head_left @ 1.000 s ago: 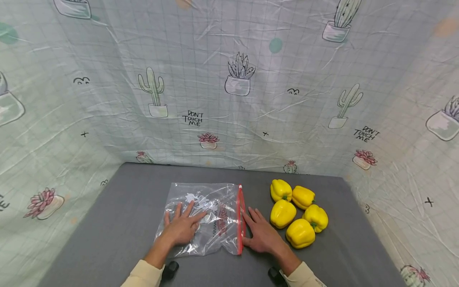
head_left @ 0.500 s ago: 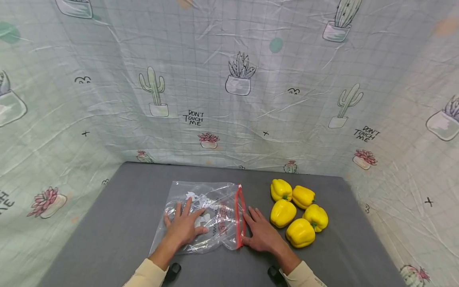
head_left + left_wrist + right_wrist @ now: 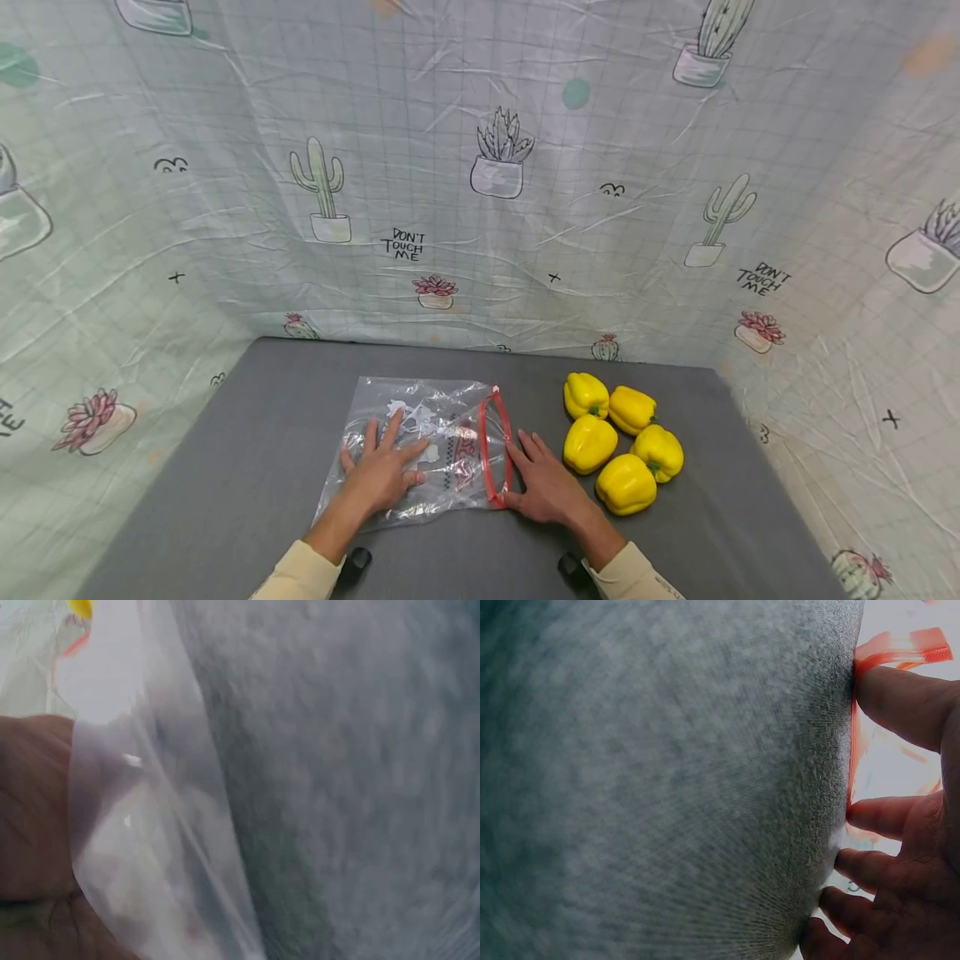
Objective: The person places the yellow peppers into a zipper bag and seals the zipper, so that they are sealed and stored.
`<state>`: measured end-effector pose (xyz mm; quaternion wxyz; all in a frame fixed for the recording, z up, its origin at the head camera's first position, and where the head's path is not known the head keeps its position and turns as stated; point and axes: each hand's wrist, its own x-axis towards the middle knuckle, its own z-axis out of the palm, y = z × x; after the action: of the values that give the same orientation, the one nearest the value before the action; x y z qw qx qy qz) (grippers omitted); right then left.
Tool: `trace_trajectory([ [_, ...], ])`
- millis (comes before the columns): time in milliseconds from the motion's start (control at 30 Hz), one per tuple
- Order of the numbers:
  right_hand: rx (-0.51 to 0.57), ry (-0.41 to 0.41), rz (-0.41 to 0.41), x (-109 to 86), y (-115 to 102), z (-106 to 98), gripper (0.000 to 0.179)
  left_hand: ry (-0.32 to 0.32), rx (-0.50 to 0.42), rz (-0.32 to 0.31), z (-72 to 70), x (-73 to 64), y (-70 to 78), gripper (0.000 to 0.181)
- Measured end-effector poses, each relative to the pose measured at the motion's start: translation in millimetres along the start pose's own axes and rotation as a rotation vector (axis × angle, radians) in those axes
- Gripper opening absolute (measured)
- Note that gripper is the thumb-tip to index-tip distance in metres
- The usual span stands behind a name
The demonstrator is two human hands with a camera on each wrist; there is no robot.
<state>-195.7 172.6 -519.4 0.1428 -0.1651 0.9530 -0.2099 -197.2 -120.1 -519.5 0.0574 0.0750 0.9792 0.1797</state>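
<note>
A clear plastic zip bag (image 3: 442,500) with red zip strips (image 3: 488,450) lies on the grey table, its mouth towards the right. The two strips stand apart, so the mouth gapes. My left hand (image 3: 377,477) rests on the bag with spread fingers; in the left wrist view the film (image 3: 165,847) rises beside the palm (image 3: 34,817). My right hand (image 3: 549,485) touches the red edge with thumb and fingertips. The right wrist view has the thumb (image 3: 904,701) against the red strip (image 3: 904,651), the fingers extended to the table.
Several yellow bell peppers (image 3: 590,445) stand grouped just right of my right hand. A patterned cactus curtain (image 3: 450,208) encloses the grey table (image 3: 225,467) at the back and both sides.
The upper red strip has shifted left, away from the lower one, widening the bag's mouth. My left thumb has spread out from the hand. The right hand and the peppers stay put.
</note>
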Motion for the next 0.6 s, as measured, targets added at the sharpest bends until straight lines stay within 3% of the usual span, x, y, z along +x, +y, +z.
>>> trace_trajectory([
  [100, 0.003, -0.003, -0.001, 1.3, 0, 0, 0.084, 0.049, 0.058, 0.065, -0.2, -1.2, 3.4, 0.057],
  [267, 0.001, -0.006, -0.002, 1.7, 1, 1, 0.084, 0.096, 0.100, 0.240, 5.0, 0.1, 2.1, 0.057],
  [400, -0.005, -0.005, 0.005, 1.3, 1, 1, 0.083, 0.016, 0.066, 0.304, 7.5, 3.3, -3.9, 0.060],
  [600, -0.002, -0.004, 0.005, 1.6, 1, 2, 0.083, -0.130, 0.028, 0.306, -0.3, 3.4, -9.3, 0.052],
])
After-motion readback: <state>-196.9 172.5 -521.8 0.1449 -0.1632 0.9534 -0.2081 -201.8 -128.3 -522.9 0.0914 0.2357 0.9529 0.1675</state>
